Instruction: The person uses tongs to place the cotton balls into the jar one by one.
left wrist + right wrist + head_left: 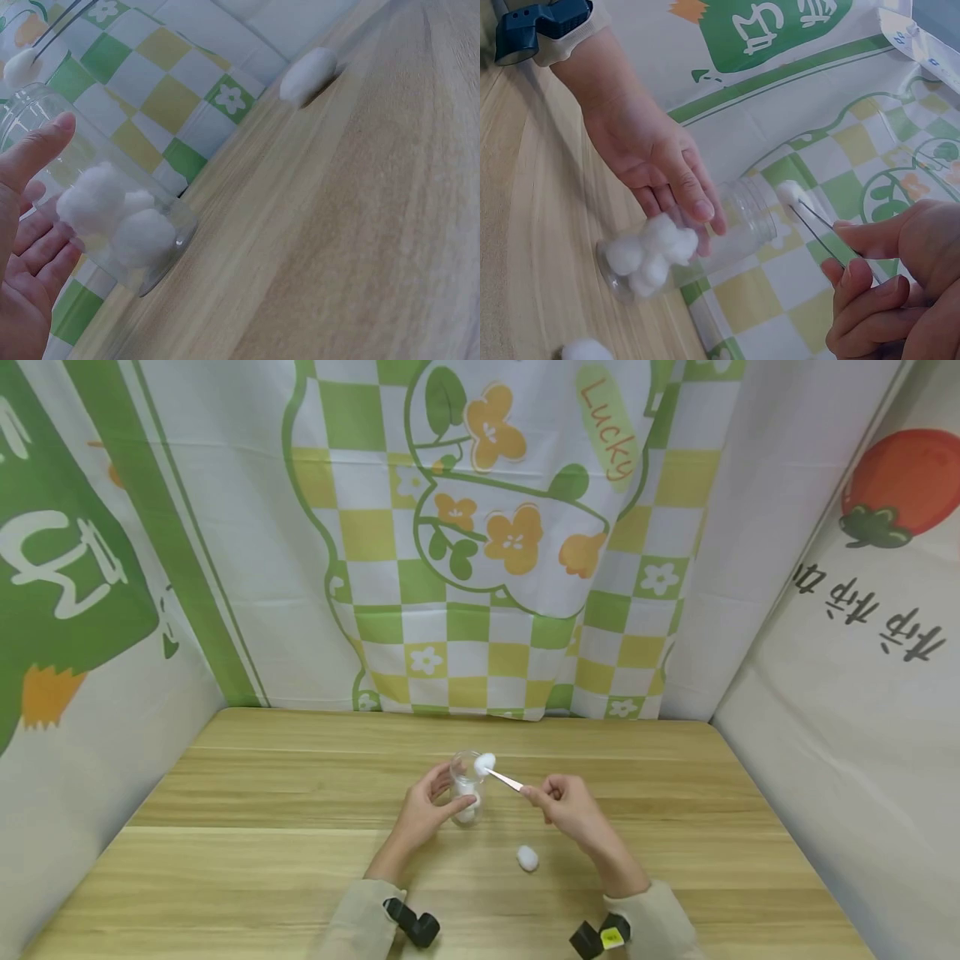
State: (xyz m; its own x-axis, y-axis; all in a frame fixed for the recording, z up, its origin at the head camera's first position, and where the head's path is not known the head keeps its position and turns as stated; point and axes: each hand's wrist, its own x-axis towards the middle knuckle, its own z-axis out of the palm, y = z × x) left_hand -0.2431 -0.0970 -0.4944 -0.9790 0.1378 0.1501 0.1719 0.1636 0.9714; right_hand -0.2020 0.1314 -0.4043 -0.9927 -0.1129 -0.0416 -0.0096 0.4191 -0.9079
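Observation:
A clear jar (124,169) stands on the table with several white cotton balls (651,253) in its lower part. My left hand (422,810) holds the jar by its side, thumb on the near face and fingers behind. Between thumb and fingers, my right hand (889,277) pinches metal tweezers (504,779). Their tips grip one cotton ball (790,193), which is just outside the jar's open mouth in the right wrist view and over its rim in the head view. A loose cotton ball (527,858) lies on the table, nearer to me than the jar.
The wooden table (262,785) reaches back to a hanging checked cloth (510,643). Printed cloth walls (825,710) close in the left and right sides. Each sleeve has a small black device (411,922) at the wrist.

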